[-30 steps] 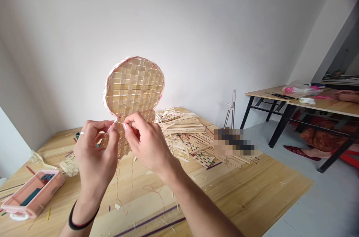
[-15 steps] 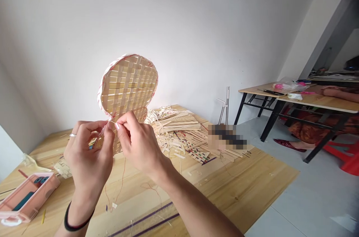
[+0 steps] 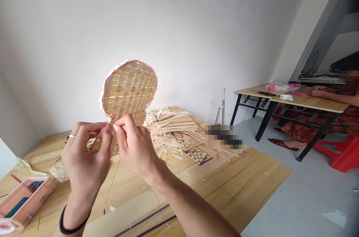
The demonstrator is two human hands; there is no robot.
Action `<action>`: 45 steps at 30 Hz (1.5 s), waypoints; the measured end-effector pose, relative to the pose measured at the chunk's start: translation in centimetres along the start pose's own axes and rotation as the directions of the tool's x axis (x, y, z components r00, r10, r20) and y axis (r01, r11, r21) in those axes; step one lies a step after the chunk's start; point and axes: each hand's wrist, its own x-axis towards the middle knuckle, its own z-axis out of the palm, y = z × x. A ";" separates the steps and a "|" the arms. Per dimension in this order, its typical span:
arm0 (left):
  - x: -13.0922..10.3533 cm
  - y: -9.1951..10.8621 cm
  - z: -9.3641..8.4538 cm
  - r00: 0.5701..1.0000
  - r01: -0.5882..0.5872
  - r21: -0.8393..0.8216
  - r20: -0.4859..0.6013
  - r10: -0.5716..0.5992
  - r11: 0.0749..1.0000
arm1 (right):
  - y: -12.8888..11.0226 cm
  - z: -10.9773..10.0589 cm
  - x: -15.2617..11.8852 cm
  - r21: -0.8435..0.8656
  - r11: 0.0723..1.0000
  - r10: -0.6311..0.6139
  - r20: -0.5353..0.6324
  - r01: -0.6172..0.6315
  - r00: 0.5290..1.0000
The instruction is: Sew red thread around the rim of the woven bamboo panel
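Observation:
A round-topped woven bamboo piece [image 3: 129,89] stands upright before me, its white edging oversewn with red thread. Below the round part it narrows and continues down behind my hands. My left hand [image 3: 85,154], with a ring and a black wristband, is closed on the lower left edge of the piece, thumb against fingers. Close beside it, my right hand [image 3: 137,147] pinches at the same edge. What sits between its fingertips is too small to make out; a thin pale line shows between the two hands. Loose red thread [image 3: 114,177] hangs down toward the table.
Bamboo strips [image 3: 179,123] and woven scraps [image 3: 198,154] lie heaped on the wooden table [image 3: 224,196]. At left sits a pink box [image 3: 28,201] with dark items inside. To the right, a person [image 3: 339,97] sits at another table [image 3: 311,104], near a red stool [image 3: 344,154].
The view has turned slightly right, showing more of the seated person. Both hands keep their place at the edge; the right fingertips are a little closer to the left ones.

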 end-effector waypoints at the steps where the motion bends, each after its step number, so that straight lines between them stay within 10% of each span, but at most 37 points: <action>1: 0.0 0.0 0.0 1.000 -0.004 0.008 0.002 0.004 1.000 | 0.0 0.1 0.0 0.003 1.000 0.003 -0.007 -0.003 1.000; 27: -0.1 -0.6 0.4 0.995 -0.087 0.032 -0.050 0.089 0.996 | -0.2 -0.5 0.2 0.201 0.978 0.047 0.018 -0.049 0.999; 36: 0.2 -0.2 0.0 0.955 0.292 -0.171 0.096 -0.279 0.941 | 0.0 -0.3 0.2 0.227 0.973 0.035 -0.002 -0.034 0.999; 45: 0.5 -0.1 -0.1 0.940 0.339 -0.158 0.085 -0.330 0.927 | -0.2 -0.6 0.1 0.240 0.971 0.019 -0.006 -0.017 1.000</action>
